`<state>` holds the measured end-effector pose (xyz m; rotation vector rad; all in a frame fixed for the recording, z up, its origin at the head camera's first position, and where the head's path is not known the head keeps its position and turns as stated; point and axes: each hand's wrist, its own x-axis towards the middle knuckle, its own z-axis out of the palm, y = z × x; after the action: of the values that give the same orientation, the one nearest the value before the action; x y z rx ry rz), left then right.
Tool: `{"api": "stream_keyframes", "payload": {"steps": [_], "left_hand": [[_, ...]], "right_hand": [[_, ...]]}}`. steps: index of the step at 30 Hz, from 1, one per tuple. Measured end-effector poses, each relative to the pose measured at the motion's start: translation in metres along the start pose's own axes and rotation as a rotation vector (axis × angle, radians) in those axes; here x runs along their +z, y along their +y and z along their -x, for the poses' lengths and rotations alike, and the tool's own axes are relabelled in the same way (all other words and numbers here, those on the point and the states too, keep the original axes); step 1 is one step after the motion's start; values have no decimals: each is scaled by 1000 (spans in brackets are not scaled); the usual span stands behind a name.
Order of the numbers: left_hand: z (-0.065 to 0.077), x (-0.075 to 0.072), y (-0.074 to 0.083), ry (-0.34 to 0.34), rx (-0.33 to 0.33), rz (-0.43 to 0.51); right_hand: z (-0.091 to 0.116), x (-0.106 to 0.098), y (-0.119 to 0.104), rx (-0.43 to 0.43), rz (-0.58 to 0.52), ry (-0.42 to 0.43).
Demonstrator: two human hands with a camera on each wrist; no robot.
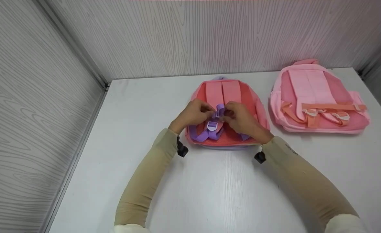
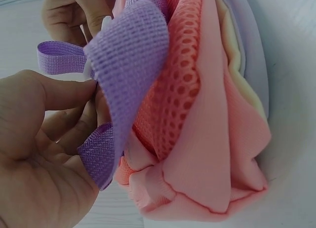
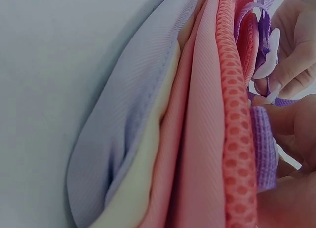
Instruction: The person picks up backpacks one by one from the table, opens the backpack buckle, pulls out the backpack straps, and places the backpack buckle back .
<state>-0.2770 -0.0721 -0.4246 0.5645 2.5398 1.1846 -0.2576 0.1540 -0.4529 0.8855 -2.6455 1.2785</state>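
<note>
A small coral-pink backpack (image 1: 248,100) lies on the table with its mesh back and shoulder straps upward. Both hands meet over its middle, at a purple webbing strap (image 1: 220,108). Thumb and fingertips of my left hand (image 1: 193,112) pinch this strap where it passes a small pale buckle (image 2: 88,69), which the fingers partly cover. From the other side my right hand (image 1: 240,119) pinches the same strap close to the left fingertips. Just below the hands hangs a white buckle (image 1: 212,126) threaded with purple webbing. In the left wrist view a wide purple band (image 2: 131,50) arches beside the left fingers.
A second, lighter pink backpack (image 1: 310,87) with orange straps (image 1: 332,106) lies to the right on the white table (image 1: 138,106). Wood-grain panels (image 1: 164,38) stand behind and at the sides of the table.
</note>
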Motion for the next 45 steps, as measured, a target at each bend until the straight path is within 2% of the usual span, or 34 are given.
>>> {"api": "stream_keyframes", "payload": {"steps": [14, 22, 31, 45], "left_hand": [[-3, 5, 1, 30, -15, 25], [1, 2, 2, 2, -30, 40], [-1, 2, -5, 15, 24, -4], [-5, 7, -3, 50, 42, 6]], "right_hand": [[0, 0, 1, 20, 0, -20], [0, -2, -3, 49, 18, -33], [1, -1, -1, 19, 7, -5], [1, 1, 1, 26, 30, -10]]}}
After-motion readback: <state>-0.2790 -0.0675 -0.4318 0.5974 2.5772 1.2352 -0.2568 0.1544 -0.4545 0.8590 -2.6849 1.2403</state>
